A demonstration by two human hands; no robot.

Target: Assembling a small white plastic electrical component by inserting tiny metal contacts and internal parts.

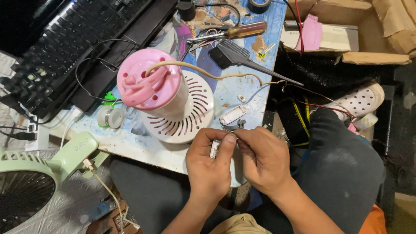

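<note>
While we look down over the work mat, these lines set out what we see and why we judge it lies so.

Left hand (209,167): our fingers are curled shut around a small white part (215,148), thumb and forefinger pinching it upright just off the near edge of the mat; we judge it is held close so the other hand can reach its end.

Right hand (264,158): our fingers are closed on small metal tweezers (234,126), whose tips point toward the white part; the two hands touch at the fingertips, probably to steady fine work.

White part, place: between both hands, in front of the pink and white device (167,97), above our lap.

Device: one, standing on its slotted white base with the pink top facing up; a beige cable (208,73) runs out of the top and across the mat, likely kept loose so it stays out of the hands' way.

White casing (232,115): one small oblong shell, lying open-side up just beside the device's base, near the tweezers, within easy reach.

Tools farther back: one black brush (242,58) and one screwdriver (242,30) with a brown handle, well apart from the hands, set aside.

Green fan (52,167): one, at the left edge, with a cable plugged into its handle.

Keyboard (65,47): one, black, pushed to the far left corner.

Tape rolls (110,117): we count two small ones, side by side, left of the device.

Hands: two, both our own; no other person shows.
</note>
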